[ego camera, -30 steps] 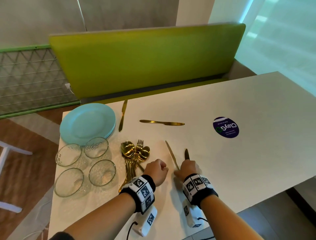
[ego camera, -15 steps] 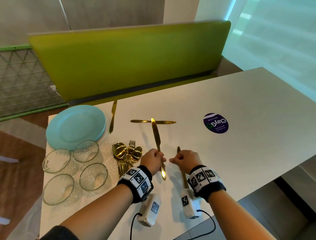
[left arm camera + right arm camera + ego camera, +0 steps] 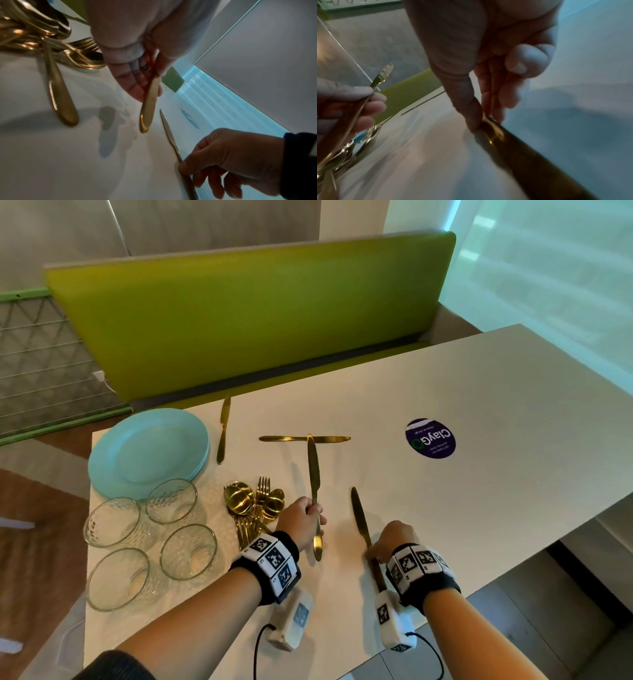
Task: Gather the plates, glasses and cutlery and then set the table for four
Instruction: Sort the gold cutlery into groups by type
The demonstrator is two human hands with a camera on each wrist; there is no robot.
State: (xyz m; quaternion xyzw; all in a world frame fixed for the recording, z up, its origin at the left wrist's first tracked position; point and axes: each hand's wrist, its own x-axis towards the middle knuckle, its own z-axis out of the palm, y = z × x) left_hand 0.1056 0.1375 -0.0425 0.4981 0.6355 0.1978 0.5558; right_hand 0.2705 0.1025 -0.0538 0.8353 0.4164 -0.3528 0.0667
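The left hand (image 3: 301, 517) has lifted one knife (image 3: 313, 474) off the table (image 3: 479, 405), gripping its handle; the right hand (image 3: 394, 539) pinches a second knife (image 3: 359, 515), still flat. Knife distribution begins.

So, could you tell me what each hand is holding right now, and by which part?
The left hand grips a gold knife by its handle, blade pointing away. The right hand pinches a second gold knife at its handle.
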